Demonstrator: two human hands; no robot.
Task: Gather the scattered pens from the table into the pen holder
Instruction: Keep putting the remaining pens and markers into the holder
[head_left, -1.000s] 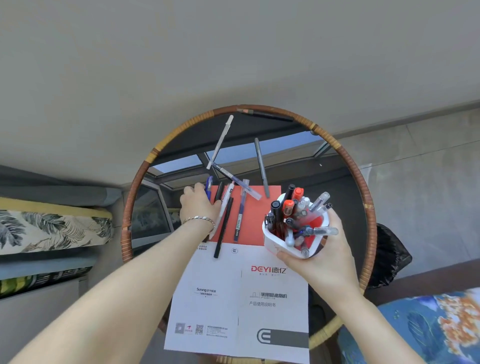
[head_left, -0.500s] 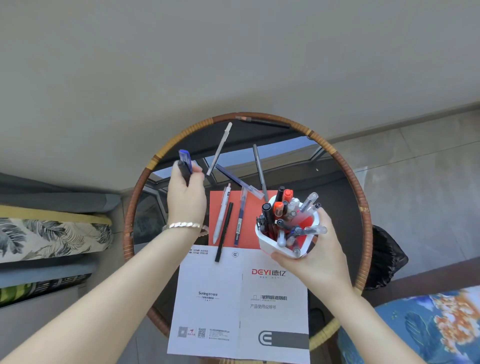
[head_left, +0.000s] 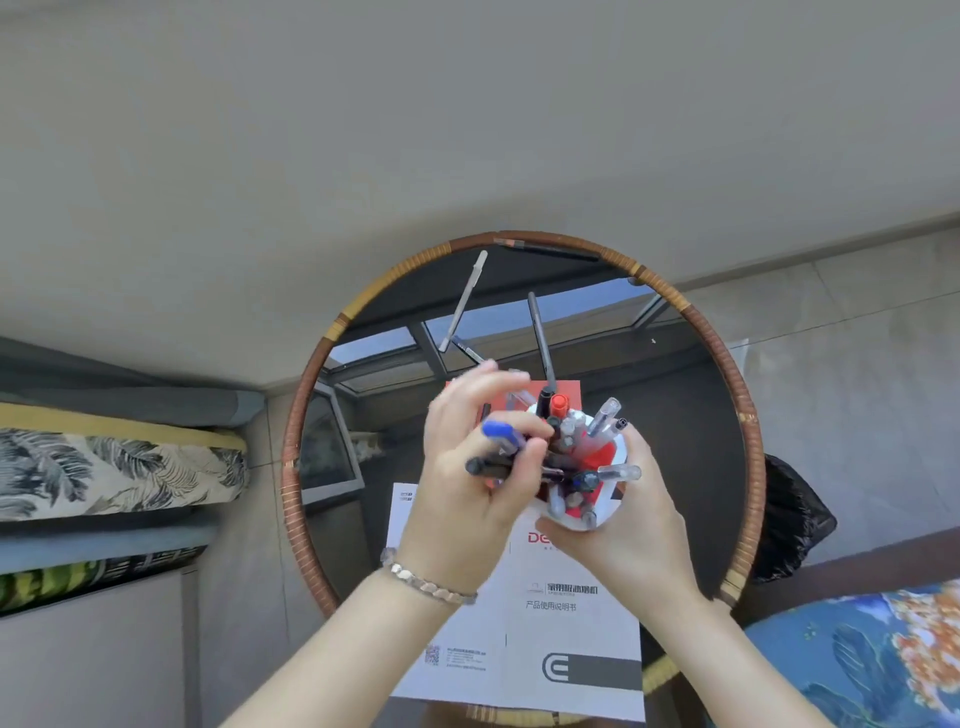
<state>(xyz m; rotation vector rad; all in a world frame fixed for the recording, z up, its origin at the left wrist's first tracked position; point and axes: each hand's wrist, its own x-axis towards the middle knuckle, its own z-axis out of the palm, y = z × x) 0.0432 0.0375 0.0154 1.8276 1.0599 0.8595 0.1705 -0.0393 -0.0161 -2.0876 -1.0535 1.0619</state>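
My right hand (head_left: 628, 519) grips the white pen holder (head_left: 576, 517) from below; it is lifted above the table and crammed with several pens. My left hand (head_left: 467, 483) is shut on two pens, a blue-capped pen (head_left: 501, 432) and a black pen (head_left: 491, 467), their tips pointing into the holder's mouth. On the glass lie a white pen (head_left: 464, 300), a grey pen (head_left: 540, 338) and a dark pen (head_left: 545, 249) at the far rim. My hands hide the pens on the red sheet.
The round glass table has a woven rattan rim (head_left: 296, 441). A red sheet (head_left: 569, 392) and a white printed manual (head_left: 545, 629) lie on it. Patterned cushions sit left (head_left: 104, 467) and bottom right (head_left: 872, 654). A black bag (head_left: 789, 519) sits beyond the right rim.
My left hand picked up the blue and black pens from the red sheet, raised them, then swung right to the holder. The holder shifted slightly left toward it.
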